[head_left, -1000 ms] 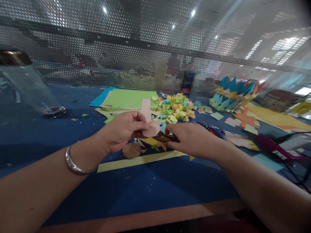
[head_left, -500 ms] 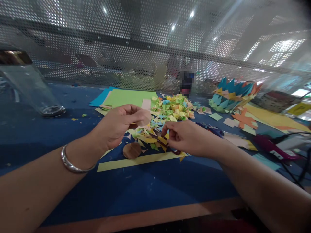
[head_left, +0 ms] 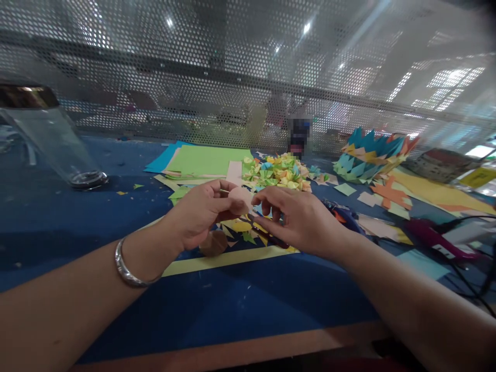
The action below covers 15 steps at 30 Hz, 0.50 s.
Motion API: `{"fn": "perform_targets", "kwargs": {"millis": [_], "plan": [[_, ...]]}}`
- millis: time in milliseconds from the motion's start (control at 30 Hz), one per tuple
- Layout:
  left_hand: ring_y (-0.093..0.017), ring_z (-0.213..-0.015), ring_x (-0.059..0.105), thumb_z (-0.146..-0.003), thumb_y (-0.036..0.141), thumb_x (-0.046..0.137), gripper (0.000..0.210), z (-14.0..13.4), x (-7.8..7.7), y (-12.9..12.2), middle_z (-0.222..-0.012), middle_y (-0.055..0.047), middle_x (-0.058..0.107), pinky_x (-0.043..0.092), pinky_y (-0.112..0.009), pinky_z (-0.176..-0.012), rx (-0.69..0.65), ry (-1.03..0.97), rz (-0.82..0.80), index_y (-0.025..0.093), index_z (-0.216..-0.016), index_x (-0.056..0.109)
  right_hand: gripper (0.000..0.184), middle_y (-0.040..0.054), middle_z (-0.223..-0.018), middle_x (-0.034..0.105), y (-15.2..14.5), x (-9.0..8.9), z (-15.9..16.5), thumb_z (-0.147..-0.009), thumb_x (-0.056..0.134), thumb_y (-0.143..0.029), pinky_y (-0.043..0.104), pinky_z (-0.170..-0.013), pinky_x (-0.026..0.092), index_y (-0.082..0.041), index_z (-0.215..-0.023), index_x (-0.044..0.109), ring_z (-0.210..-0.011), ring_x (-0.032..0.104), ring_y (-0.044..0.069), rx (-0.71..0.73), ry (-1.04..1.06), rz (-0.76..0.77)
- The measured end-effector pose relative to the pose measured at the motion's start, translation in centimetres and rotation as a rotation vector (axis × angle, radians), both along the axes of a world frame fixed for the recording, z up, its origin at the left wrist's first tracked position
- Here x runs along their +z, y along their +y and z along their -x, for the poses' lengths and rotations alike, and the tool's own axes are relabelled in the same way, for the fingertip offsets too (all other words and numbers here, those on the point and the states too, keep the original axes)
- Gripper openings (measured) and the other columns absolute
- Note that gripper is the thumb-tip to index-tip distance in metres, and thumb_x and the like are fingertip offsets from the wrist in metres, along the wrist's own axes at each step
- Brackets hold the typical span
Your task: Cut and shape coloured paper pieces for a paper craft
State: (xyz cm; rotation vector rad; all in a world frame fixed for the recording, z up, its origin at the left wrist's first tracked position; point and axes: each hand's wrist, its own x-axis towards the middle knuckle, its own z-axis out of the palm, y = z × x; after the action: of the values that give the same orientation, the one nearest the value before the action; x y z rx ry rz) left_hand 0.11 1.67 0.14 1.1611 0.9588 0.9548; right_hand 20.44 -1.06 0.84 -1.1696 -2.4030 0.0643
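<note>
Pink disc [head_left: 241, 195]: pinched now in left hand [head_left: 205, 213], between both hands.
Right hand [head_left: 304, 217]: curled alongside; grip can't be told.
Folded pieces [head_left: 285, 173]: done, heaped beyond hands.
Yellow strip [head_left: 232, 259]: left unfolded, below hands.

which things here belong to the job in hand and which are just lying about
Likely in the job:
pale pink paper disc, held in the left hand, right hand close by
paper cuttings beneath the hands

Seemingly just lying about:
clear bottle
magenta corded tool
orange paper piece
</note>
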Motion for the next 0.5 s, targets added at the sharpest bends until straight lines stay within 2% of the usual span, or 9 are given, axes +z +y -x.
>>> {"fn": "perform_targets", "kwargs": {"millis": [100, 233, 400, 500], "plan": [[-0.008, -0.077, 0.064, -0.077, 0.01, 0.073, 0.013, -0.22, 0.08, -0.29, -0.089, 0.001, 0.068, 0.053, -0.024, -0.085, -0.037, -0.022, 0.043, 0.017, -0.086, 0.067, 0.02, 0.0051, -0.098, 0.068, -0.18, -0.43, 0.2, -0.099, 0.051, -0.028, 0.026, -0.071, 0.042, -0.018, -0.112, 0.062, -0.079, 0.06, 0.014, 0.06, -0.03, -0.082], [-0.009, -0.079, 0.066, -0.078, 0.009, 0.074, 0.012, -0.31, 0.1, -0.65, -0.09, -0.001, 0.069, 0.054, -0.023, -0.083, -0.079, -0.044, 0.088, 0.016, -0.085, 0.068, 0.02, 0.0053, -0.091, 0.065, -0.24, -0.55, 0.27, -0.101, 0.048, -0.027, 0.027, -0.072, 0.042, -0.017, -0.101, 0.065, -0.081, 0.058, 0.015, 0.092, -0.006, -0.124], [-0.014, -0.081, 0.069, -0.078, 0.021, 0.077, 0.011, -0.09, -0.07, -0.7, -0.088, -0.005, 0.071, 0.055, -0.028, -0.084, -0.117, -0.034, 0.051, 0.015, -0.084, 0.07, 0.01, 0.0019, -0.083, 0.061, -0.09, -0.24, 0.25, -0.094, 0.055, -0.02, 0.025, -0.069, 0.043, -0.017, -0.09, 0.064, -0.074, 0.057, 0.012, 0.059, 0.149, -0.099], [-0.016, -0.083, 0.07, -0.08, 0.028, 0.074, 0.012, 0.02, -0.14, -0.55, -0.09, -0.006, 0.073, 0.055, -0.03, -0.084, -0.153, 0.021, 0.005, 0.016, -0.082, 0.071, 0.006, 0.0013, -0.085, 0.06, 0.15, -0.26, 0.24, -0.091, 0.058, -0.02, 0.023, -0.065, 0.045, -0.018, -0.088, 0.062, -0.071, 0.058, 0.011, 0.03, 0.236, -0.041]]}}
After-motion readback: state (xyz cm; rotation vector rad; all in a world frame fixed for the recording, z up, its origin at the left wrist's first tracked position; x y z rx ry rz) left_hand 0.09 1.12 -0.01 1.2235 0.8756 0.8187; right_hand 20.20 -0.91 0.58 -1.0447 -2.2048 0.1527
